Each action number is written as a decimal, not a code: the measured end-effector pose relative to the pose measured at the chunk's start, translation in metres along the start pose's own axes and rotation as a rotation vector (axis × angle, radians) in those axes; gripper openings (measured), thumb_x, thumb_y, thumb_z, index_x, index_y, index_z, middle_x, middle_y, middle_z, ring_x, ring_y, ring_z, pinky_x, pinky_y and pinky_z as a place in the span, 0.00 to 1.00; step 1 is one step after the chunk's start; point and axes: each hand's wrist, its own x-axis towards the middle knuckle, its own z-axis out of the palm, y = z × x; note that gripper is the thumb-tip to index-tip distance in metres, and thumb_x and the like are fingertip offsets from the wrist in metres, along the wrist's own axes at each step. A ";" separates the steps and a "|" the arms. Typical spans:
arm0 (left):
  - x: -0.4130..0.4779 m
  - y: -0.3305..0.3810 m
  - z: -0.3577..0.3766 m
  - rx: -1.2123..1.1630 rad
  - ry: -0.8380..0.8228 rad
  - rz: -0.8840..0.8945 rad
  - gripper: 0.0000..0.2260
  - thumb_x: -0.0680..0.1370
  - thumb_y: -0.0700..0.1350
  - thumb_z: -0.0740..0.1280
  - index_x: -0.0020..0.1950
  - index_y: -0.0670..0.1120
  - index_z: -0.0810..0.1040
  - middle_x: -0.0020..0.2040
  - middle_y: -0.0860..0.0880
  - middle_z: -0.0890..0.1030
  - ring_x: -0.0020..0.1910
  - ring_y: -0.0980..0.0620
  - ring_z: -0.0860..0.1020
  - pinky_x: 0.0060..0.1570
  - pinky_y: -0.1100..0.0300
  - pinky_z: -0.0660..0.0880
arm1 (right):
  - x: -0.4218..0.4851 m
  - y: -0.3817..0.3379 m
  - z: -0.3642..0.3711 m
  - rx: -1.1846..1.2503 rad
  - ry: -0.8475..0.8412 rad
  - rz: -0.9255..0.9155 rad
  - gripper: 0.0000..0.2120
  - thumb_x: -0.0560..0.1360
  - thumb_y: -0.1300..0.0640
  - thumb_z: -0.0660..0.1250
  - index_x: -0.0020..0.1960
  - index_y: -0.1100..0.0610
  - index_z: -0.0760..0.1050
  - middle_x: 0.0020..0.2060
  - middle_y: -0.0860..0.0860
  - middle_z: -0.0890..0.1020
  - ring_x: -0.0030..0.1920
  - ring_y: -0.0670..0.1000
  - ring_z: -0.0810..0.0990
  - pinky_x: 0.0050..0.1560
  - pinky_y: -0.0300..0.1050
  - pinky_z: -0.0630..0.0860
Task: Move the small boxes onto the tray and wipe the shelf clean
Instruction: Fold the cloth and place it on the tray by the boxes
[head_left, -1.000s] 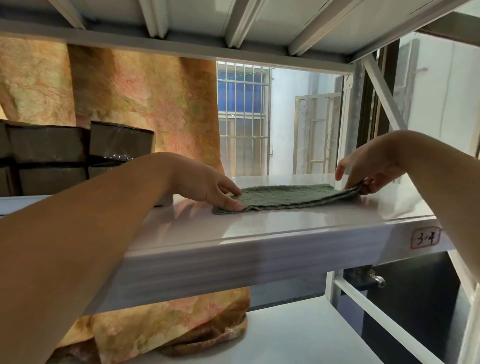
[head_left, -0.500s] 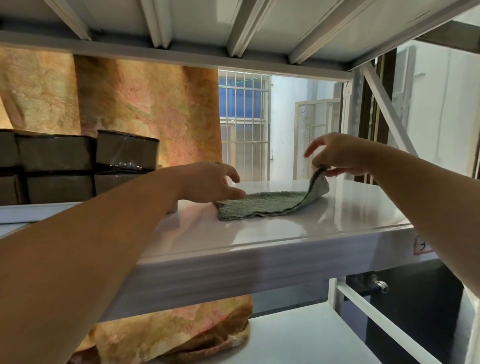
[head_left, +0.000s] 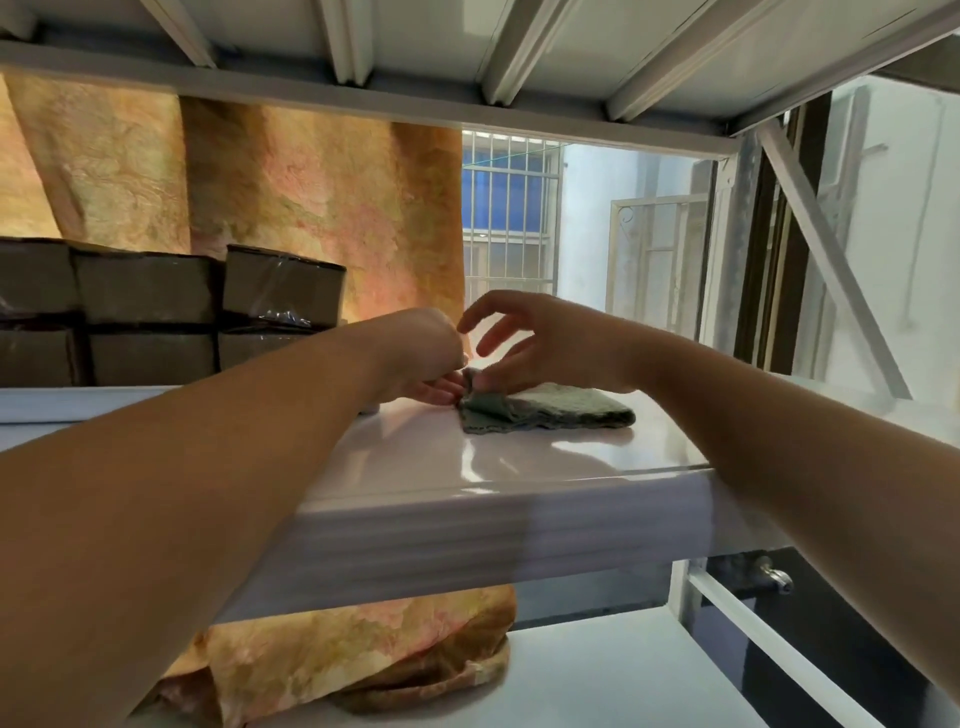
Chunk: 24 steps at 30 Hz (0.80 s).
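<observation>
Bare skin fills the foreground: a person's two forearms reach in from the lower corners, over the thick front lip of a glossy white shelf (head_left: 519, 467). Below it, a lower shelf (head_left: 597, 675) of the same white holds a bunched heap of mottled orange-and-green fabric (head_left: 363, 660).

On the upper surface, about midway along, lies a green cloth (head_left: 550, 410), folded over on itself, flat on the shelf. The two hands meet at its left end. The right hand (head_left: 545, 348) pinches the cloth's raised left edge between thumb and a finger, and its other fingers fan up and apart. The left hand (head_left: 431, 364) lies low on the shelf with its fingertips touching that same edge (the wrist hides most of the fingers, so I cannot tell whether it grips the cloth or only rests against it).

Further back on the left of the same shelf stand the small boxes (head_left: 150, 291), brown, wrapped in clear film, stacked two high in a row, well apart from the cloth. Behind them the mottled fabric hangs as a backdrop. To its right, a barred window (head_left: 509, 208) lets in pale daylight. Overhead runs the ribbed underside of the next shelf (head_left: 519, 41).
</observation>
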 end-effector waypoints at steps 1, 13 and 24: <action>0.000 0.000 0.000 -0.008 -0.008 0.004 0.08 0.80 0.35 0.59 0.58 0.38 0.73 0.39 0.43 0.77 0.35 0.51 0.76 0.41 0.61 0.76 | -0.002 -0.001 -0.004 0.073 -0.026 0.024 0.18 0.70 0.57 0.74 0.56 0.47 0.72 0.50 0.50 0.80 0.45 0.45 0.81 0.49 0.41 0.81; 0.004 -0.004 0.002 0.046 -0.059 0.011 0.10 0.74 0.30 0.64 0.39 0.42 0.78 0.42 0.46 0.77 0.39 0.54 0.72 0.38 0.64 0.70 | -0.016 -0.004 0.004 -0.228 -0.008 -0.058 0.10 0.70 0.59 0.72 0.49 0.51 0.75 0.39 0.52 0.84 0.40 0.53 0.81 0.53 0.54 0.79; 0.007 -0.005 0.008 0.553 0.083 0.162 0.10 0.73 0.41 0.69 0.52 0.39 0.79 0.46 0.43 0.77 0.43 0.48 0.72 0.37 0.60 0.67 | -0.020 0.000 0.003 -0.126 -0.154 -0.080 0.04 0.72 0.56 0.71 0.43 0.47 0.81 0.39 0.40 0.83 0.41 0.41 0.80 0.49 0.36 0.74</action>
